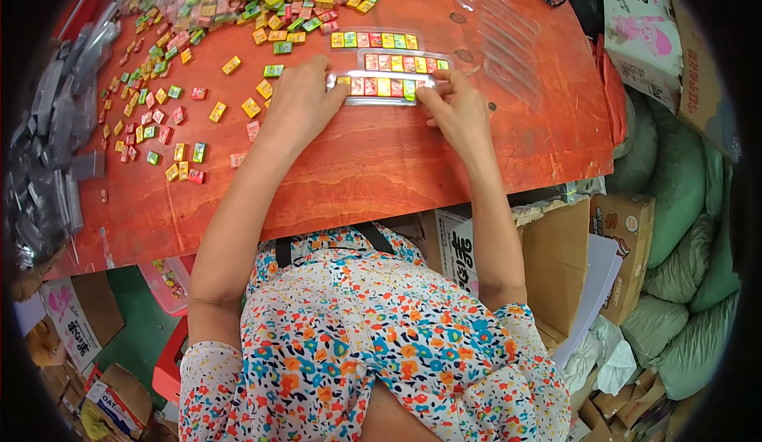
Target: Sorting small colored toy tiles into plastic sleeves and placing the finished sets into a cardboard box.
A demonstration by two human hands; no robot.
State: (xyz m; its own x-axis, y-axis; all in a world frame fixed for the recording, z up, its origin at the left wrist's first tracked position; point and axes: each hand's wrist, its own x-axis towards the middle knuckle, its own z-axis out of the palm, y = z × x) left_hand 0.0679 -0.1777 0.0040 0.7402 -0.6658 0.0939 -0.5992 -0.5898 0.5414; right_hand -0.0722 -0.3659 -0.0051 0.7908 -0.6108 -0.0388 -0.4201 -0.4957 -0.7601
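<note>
Three clear plastic trays lie in rows on the red table, each holding a line of small yellow, red and green boxes. At the nearest tray [381,102], my left hand [305,96] is closed about the left end, fingertips by a yellow box. My right hand [456,112] has its fingers bent round the right end, beside a green box [409,89] that sits slightly askew. Just beyond is the middle tray [397,62], set a little to the right. The farthest filled tray [373,40] lies behind it, apart from both hands.
Many loose small boxes [274,5] are heaped at the back left and scattered along the left side of the table [357,172]. Empty clear trays [508,45] lie at the right. Dark plastic pieces [55,140] crowd the left edge. Cartons [627,235] and green sacks [675,188] stand at right.
</note>
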